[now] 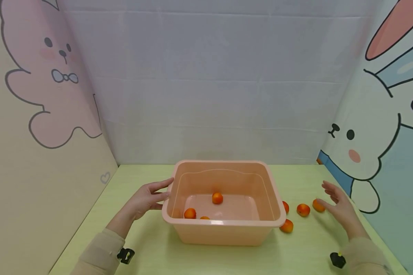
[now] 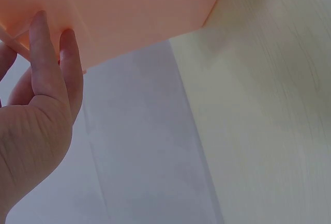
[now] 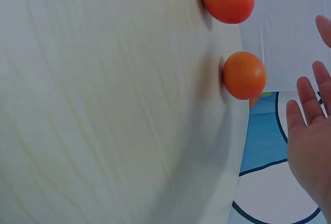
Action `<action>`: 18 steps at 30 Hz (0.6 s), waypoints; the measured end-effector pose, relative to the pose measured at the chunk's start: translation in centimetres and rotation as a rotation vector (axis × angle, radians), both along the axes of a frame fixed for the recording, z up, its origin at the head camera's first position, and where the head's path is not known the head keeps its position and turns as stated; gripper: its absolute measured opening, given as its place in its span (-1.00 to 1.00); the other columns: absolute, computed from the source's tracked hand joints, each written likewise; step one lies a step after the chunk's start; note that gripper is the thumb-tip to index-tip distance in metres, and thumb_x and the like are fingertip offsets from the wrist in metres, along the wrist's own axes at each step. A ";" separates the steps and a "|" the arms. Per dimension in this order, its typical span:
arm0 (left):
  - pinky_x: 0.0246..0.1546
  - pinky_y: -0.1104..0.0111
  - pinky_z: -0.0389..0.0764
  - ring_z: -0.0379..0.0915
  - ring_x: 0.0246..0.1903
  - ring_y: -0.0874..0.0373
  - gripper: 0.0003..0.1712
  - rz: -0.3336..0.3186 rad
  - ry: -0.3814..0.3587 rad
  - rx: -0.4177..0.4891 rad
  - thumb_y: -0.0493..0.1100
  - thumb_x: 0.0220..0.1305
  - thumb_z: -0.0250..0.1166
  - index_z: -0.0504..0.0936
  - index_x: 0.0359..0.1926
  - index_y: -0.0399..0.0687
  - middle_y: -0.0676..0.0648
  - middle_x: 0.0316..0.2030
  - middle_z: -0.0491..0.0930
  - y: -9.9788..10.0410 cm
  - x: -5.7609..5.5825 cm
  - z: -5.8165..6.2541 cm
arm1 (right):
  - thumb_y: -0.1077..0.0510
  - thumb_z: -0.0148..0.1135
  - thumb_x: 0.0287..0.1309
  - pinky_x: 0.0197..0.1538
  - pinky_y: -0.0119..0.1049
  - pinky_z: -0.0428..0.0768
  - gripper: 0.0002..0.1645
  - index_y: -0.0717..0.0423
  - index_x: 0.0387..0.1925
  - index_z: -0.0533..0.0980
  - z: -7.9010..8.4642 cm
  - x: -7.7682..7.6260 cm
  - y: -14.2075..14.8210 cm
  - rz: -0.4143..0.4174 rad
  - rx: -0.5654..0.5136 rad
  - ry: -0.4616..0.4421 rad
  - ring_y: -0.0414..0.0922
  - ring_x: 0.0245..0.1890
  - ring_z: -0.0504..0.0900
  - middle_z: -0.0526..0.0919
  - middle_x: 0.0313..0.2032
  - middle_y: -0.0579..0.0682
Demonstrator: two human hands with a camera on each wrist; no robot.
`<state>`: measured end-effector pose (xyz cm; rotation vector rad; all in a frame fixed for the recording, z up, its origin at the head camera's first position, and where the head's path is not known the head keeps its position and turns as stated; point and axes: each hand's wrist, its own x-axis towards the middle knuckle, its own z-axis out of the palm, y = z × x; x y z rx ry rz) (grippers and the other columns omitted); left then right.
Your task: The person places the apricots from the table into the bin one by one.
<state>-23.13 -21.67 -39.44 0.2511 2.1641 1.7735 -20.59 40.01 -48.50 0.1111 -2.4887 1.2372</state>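
A pink plastic basin [image 1: 227,233] stands mid-table with several orange-red tomatoes inside, one [image 1: 217,198] near its middle. At the basin's left rim is my left hand [image 1: 146,198]. Its fingers, nearly straight, touch the rim and the outer wall, as the left wrist view shows of the fingers [image 2: 46,74]. My right hand [image 1: 342,214] is raised over the table's right side, fingers spread and holding nothing. Its thumb overlaps the rightmost tomato [image 1: 318,205] in the head view, while the right wrist view shows that tomato [image 3: 244,75] apart from the hand [image 3: 313,141].
Beside the basin's right side lie more tomatoes, one [image 1: 303,210] out in the open and one [image 1: 286,226] by the basin's front corner. A pale wall [image 1: 210,95] closes off the back of the table [image 1: 148,244], and printed panels stand left and right.
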 end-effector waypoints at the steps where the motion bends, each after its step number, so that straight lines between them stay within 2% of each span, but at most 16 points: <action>1: -0.09 0.04 0.67 0.52 0.14 -0.13 -0.28 -0.001 0.002 0.001 -0.14 0.32 0.35 0.32 0.45 -0.06 -0.28 0.39 0.29 0.0 0.0 0.0 | 0.23 0.33 0.25 0.02 -0.87 0.12 -0.17 0.40 0.41 0.14 -0.3 0.0 0.2 0.010 -0.002 -0.004 -0.67 -0.01 0.17 0.35 0.18 -0.28; 3: -0.09 0.04 0.67 0.52 0.13 -0.12 -0.27 -0.008 0.007 0.004 -0.14 0.32 0.35 0.31 0.46 -0.07 -0.28 0.39 0.28 0.0 0.1 0.0 | 0.25 0.33 0.26 0.02 -0.87 0.10 -0.14 0.39 0.43 0.11 -0.8 0.1 0.5 0.028 -0.006 -0.020 -0.69 0.00 0.15 0.33 0.21 -0.28; 5: -0.08 0.04 0.67 0.52 0.14 -0.12 -0.27 -0.019 0.016 0.004 -0.14 0.33 0.34 0.30 0.46 -0.09 -0.29 0.39 0.27 0.0 0.2 0.2 | 0.22 0.31 0.28 0.02 -0.88 0.07 -0.12 0.38 0.46 0.07 -1.2 0.3 0.8 0.037 -0.003 -0.052 -0.66 0.03 0.15 0.34 0.27 -0.10; 7: -0.08 0.04 0.67 0.52 0.13 -0.11 -0.26 -0.023 0.020 0.004 -0.13 0.33 0.34 0.29 0.46 -0.10 -0.30 0.39 0.27 0.0 0.3 0.3 | 0.17 0.29 0.30 0.03 -0.86 0.04 -0.09 0.34 0.48 0.02 -1.4 0.4 1.0 0.036 -0.002 -0.103 -0.47 0.15 0.22 0.29 0.33 0.19; 8: -0.08 0.04 0.67 0.52 0.13 -0.10 -0.26 -0.026 0.023 0.004 -0.13 0.33 0.34 0.29 0.46 -0.10 -0.30 0.39 0.27 0.0 0.3 0.4 | 0.15 0.28 0.31 0.14 -0.79 0.03 -0.07 0.35 0.49 0.00 -1.4 0.4 1.1 0.042 -0.006 -0.128 -0.32 0.24 0.24 0.22 0.36 0.32; 9: -0.08 0.05 0.66 0.52 0.13 -0.10 -0.26 -0.026 0.023 0.004 -0.13 0.33 0.34 0.29 0.46 -0.10 -0.30 0.39 0.27 0.0 0.3 0.4 | 0.12 0.28 0.32 0.28 -0.68 0.02 -0.05 0.34 0.50 -0.03 -1.5 0.4 1.2 0.044 -0.011 -0.158 -0.14 0.30 0.22 0.15 0.37 0.42; 11: -0.08 0.05 0.67 0.53 0.12 -0.10 -0.27 -0.020 0.021 0.003 -0.14 0.33 0.34 0.30 0.46 -0.10 -0.30 0.39 0.27 0.1 0.4 0.6 | 0.08 0.28 0.32 0.46 -0.31 0.00 -0.02 0.34 0.50 -0.07 -1.6 0.4 1.3 0.042 -0.018 -0.217 0.20 0.32 0.15 0.08 0.38 0.49; 12: -0.08 0.05 0.67 0.53 0.13 -0.10 -0.27 -0.018 0.021 0.000 -0.13 0.33 0.34 0.30 0.46 -0.10 -0.30 0.39 0.27 0.1 0.5 0.6 | 0.08 0.28 0.32 0.49 -0.08 -0.01 0.00 0.34 0.50 -0.08 -1.7 0.4 1.4 0.046 -0.026 -0.240 0.33 0.30 0.10 0.05 0.38 0.51; 14: -0.08 0.05 0.67 0.53 0.13 -0.10 -0.27 -0.015 0.023 -0.005 -0.13 0.33 0.34 0.30 0.46 -0.10 -0.30 0.39 0.27 0.2 0.5 0.7 | 0.09 0.29 0.31 0.39 0.34 -0.05 0.02 0.37 0.50 -0.11 -1.9 0.3 1.6 0.058 -0.041 -0.267 0.45 0.28 0.06 0.02 0.38 0.54; 18: -0.09 0.05 0.67 0.53 0.13 -0.11 -0.27 -0.009 0.018 -0.009 -0.13 0.32 0.35 0.31 0.45 -0.08 -0.29 0.39 0.27 0.3 0.7 0.9 | 0.06 0.30 0.31 0.27 0.47 0.03 0.05 0.37 0.50 -0.12 -2.2 0.2 2.0 0.059 -0.050 -0.314 0.50 0.28 0.04 0.00 0.38 0.56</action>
